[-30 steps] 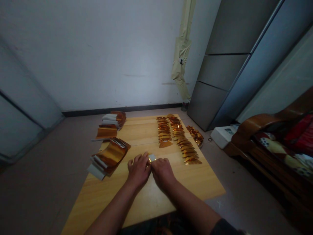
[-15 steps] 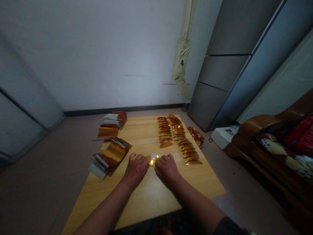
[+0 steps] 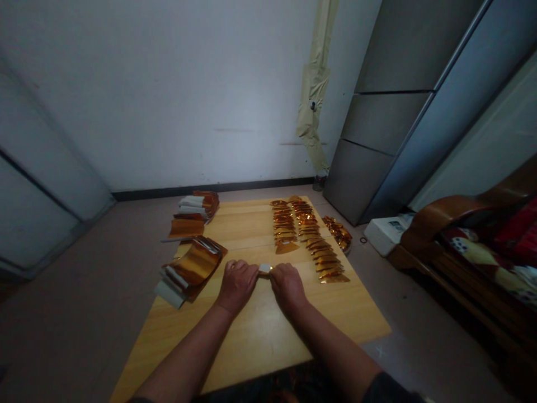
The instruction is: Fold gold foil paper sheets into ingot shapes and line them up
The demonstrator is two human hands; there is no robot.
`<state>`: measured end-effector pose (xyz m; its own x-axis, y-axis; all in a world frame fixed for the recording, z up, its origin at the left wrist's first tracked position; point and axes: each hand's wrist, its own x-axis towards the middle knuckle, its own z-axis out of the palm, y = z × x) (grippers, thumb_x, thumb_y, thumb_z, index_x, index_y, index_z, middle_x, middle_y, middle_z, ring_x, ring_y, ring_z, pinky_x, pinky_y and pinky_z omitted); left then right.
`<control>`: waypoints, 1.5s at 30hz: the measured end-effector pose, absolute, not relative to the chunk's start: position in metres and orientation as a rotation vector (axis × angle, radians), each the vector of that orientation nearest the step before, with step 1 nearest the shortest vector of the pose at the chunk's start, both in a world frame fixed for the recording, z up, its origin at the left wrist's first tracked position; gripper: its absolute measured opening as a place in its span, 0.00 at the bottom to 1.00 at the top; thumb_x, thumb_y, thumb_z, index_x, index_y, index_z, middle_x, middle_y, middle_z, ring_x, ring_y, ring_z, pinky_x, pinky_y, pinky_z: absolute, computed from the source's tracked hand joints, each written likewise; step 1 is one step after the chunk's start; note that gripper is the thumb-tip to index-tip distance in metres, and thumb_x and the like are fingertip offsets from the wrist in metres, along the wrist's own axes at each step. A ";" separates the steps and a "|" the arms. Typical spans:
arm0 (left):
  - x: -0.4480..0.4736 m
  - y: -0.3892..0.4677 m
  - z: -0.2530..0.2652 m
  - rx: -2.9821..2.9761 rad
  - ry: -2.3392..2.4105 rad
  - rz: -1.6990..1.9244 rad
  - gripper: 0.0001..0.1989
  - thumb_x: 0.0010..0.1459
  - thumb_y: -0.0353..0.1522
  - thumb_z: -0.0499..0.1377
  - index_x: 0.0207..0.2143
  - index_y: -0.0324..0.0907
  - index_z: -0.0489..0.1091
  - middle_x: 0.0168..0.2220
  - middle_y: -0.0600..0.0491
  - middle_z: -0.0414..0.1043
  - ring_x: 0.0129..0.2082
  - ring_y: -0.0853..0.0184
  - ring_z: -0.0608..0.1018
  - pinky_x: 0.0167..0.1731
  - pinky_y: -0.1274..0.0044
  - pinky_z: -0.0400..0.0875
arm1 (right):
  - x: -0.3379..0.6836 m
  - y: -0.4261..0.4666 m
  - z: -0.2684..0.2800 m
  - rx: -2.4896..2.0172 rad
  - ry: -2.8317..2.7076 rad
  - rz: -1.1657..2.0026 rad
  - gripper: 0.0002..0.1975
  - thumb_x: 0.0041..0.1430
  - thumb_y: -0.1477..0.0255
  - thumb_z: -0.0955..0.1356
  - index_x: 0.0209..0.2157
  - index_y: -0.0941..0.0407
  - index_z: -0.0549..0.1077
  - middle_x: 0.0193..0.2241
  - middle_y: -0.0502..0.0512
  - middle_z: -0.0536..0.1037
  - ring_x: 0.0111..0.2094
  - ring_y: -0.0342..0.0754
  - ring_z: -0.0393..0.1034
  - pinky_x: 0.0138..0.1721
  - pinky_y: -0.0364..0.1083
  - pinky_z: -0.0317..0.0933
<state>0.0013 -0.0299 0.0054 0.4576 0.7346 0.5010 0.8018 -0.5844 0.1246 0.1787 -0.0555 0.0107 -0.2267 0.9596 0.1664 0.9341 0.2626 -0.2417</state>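
Between my two hands, low over the wooden table (image 3: pixel 260 330), is a sheet of gold foil paper (image 3: pixel 264 269) with a pale side showing; its edges are hidden under my fingers. My left hand (image 3: pixel 238 285) is closed on the sheet's left end, and my right hand (image 3: pixel 289 286) is closed on its right end. Left of my left hand lies a curled stack of gold foil sheets (image 3: pixel 197 264). To the right of my right hand stand rows of folded gold foil pieces (image 3: pixel 321 252).
More foil sheets (image 3: pixel 187 226) lie along the table's left edge, with another stack (image 3: pixel 199 204) behind them. A container heaped with folded foil (image 3: pixel 338 232) stands beyond the right edge. A white box (image 3: pixel 382 234), a wooden bench (image 3: pixel 423 235) and a grey refrigerator (image 3: pixel 369 157) are at the right.
The bright gold face seen between my hands has given way to a narrow folded edge with the pale side above it. Both hands stay close to the same place.
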 end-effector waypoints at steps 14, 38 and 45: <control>0.008 -0.017 -0.004 -2.616 -1.839 -0.845 0.10 0.60 0.31 0.52 0.40 0.46 0.72 0.39 0.51 0.78 0.41 0.61 0.73 0.43 0.68 0.60 | 0.173 -0.044 0.024 -1.997 -2.149 0.339 0.09 0.66 0.74 0.60 0.40 0.56 0.72 0.39 0.57 0.77 0.40 0.48 0.68 0.36 0.43 0.53; 0.016 -0.022 0.003 -2.518 -1.656 -0.653 0.12 0.65 0.35 0.49 0.34 0.45 0.72 0.30 0.50 0.73 0.36 0.60 0.69 0.35 0.71 0.54 | 0.175 -0.035 0.022 -2.028 -2.040 0.320 0.04 0.62 0.73 0.64 0.37 0.54 0.71 0.34 0.53 0.77 0.33 0.45 0.69 0.29 0.43 0.47; 0.014 -0.020 0.001 -2.551 -1.670 -0.685 0.12 0.65 0.35 0.48 0.37 0.46 0.72 0.32 0.50 0.75 0.37 0.60 0.71 0.36 0.70 0.56 | 0.176 -0.036 0.021 -2.017 -2.023 0.335 0.06 0.63 0.73 0.63 0.37 0.54 0.71 0.34 0.53 0.77 0.32 0.44 0.69 0.29 0.43 0.48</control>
